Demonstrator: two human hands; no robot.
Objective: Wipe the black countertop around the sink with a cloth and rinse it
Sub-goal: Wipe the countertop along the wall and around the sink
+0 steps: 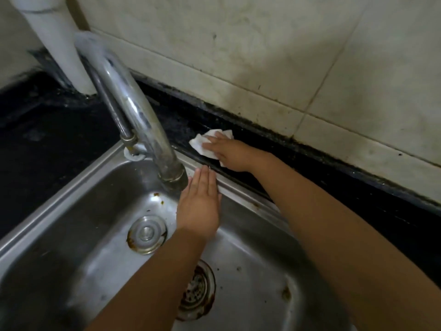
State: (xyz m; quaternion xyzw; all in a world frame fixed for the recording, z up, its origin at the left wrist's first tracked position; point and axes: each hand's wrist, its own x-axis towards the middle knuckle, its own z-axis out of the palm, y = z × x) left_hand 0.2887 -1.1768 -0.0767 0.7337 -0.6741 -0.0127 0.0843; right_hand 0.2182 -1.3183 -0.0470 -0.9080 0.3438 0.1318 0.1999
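Wiping step: right hand [230, 152] is pressing the white cloth [205, 142], grip flattened, along the black worktop [310, 168] behind the sink [238, 187]; left hand [199, 201] is hovering, fingers straight. Next, likely rinsing.

Two bare forearms come up from the bottom edge of the view, no sleeves showing on either one, uncovered all the way down to the frame's edge. Left hand [199, 206] bare: no glove, no ring, no watch or band at the wrist. Right hand [229, 152] the same, bare and ungloved, wrist plain. Fingernails too small to make out.
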